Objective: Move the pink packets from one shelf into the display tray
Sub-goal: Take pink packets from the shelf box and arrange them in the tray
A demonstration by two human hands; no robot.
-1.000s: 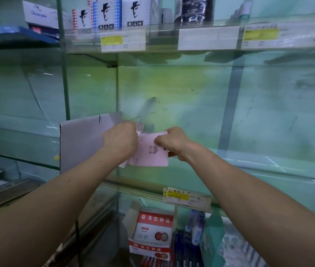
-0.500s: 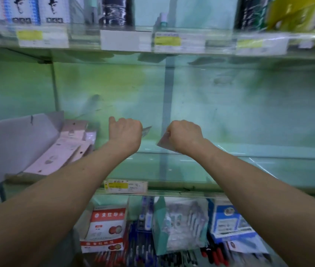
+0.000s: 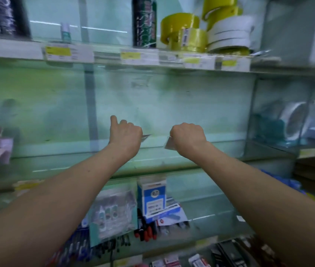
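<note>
Over the glass shelf (image 3: 220,157), fingers curled, our left hand (image 3: 125,135) grips the left packet (image 3: 146,137), our right hand (image 3: 188,136) the right packet (image 3: 169,144).

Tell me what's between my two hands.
Head view: only the tips of thin flat packets that left hand and right hand pinch, above bare clear glass shelf.

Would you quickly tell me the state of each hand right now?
Left hand: fingers curled, grips a thin flat packet, only its edge showing.
Right hand: fingers curled, grips a pinkish packet, mostly hidden.
</note>
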